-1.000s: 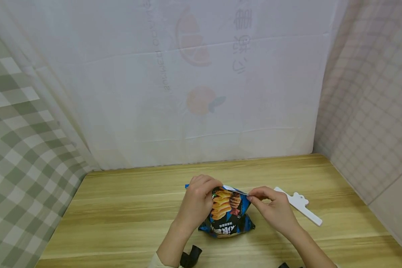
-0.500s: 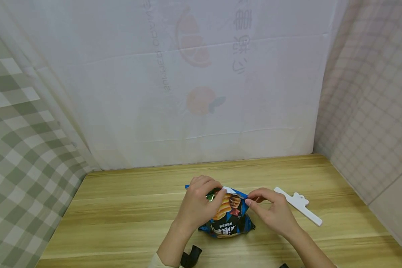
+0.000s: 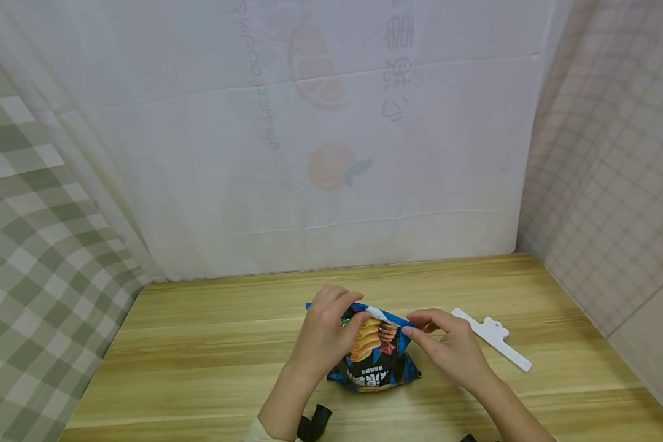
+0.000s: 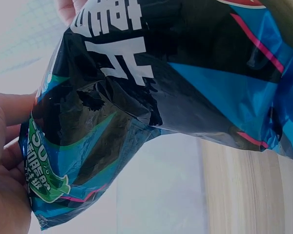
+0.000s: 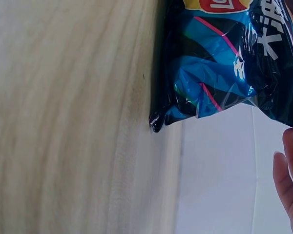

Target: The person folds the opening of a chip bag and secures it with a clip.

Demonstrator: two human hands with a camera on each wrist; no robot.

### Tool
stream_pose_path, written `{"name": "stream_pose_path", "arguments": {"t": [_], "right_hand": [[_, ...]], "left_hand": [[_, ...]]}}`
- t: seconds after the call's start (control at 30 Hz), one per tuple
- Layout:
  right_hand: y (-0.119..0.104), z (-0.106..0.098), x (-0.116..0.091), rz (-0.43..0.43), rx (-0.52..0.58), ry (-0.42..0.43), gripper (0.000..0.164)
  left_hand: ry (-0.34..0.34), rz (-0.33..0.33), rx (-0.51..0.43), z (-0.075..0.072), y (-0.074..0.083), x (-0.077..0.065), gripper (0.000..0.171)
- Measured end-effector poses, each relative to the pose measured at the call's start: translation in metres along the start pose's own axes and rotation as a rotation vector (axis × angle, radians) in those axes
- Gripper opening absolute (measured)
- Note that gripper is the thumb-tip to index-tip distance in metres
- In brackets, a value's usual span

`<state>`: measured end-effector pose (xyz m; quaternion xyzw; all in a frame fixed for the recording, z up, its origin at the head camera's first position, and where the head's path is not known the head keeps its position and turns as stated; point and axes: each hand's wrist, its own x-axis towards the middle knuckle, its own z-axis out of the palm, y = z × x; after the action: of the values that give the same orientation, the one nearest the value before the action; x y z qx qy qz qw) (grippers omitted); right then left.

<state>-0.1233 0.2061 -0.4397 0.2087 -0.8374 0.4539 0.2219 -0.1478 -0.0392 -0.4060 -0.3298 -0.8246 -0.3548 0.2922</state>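
Observation:
A blue and black bag of chips [image 3: 372, 368] stands on the wooden table, with wavy chips pictured on its front. Its upper edge slants down to the right, showing a blue strip and a patch of white. My left hand [image 3: 326, 341] holds the upper left part, fingers along the top and thumb in front. At the upper right corner, my right hand [image 3: 455, 347] pinches the edge between thumb and fingers. The left wrist view has the bag [image 4: 185, 92] bulging across it, fingers and thumb at its side edge. Fingertips [image 5: 292, 151] of the right hand sit by the bag's edge in the right wrist view.
A white bar-shaped clip [image 3: 494, 337] with a scalloped tab lies on the table [image 3: 210, 356] just right of my right hand. A black curved object [image 3: 315, 423] shows by my left wrist. A white printed sheet [image 3: 331, 233] hangs behind, with checked cloth [image 3: 44, 245] at the left.
My left thumb has come into view in front of the bag, and the left fingers have risen slightly. The right thumb has shifted a little left. More blue shows along the bag's upper edge.

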Motion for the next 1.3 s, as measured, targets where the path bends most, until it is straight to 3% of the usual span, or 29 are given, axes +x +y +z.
{"name": "stream_pose_path", "arguments": {"t": [0.27, 1.0, 1.3], "right_hand": [[0.0025, 0.0014, 0.0003, -0.038, -0.017, 0.007, 0.033], [0.0021, 0.0004, 0.001, -0.002, -0.067, -0.014, 0.029], [0.0005, -0.0013, 0.0021, 0.014, -0.1, -0.021, 0.025]], "left_hand": [[-0.014, 0.0, -0.003, -0.0006, -0.0002, 0.0004, 0.02], [0.003, 0.053, 0.036, 0.0013, -0.0019, -0.0002, 0.009], [0.001, 0.037, 0.048, 0.0018, -0.0011, 0.0, 0.007]]}}
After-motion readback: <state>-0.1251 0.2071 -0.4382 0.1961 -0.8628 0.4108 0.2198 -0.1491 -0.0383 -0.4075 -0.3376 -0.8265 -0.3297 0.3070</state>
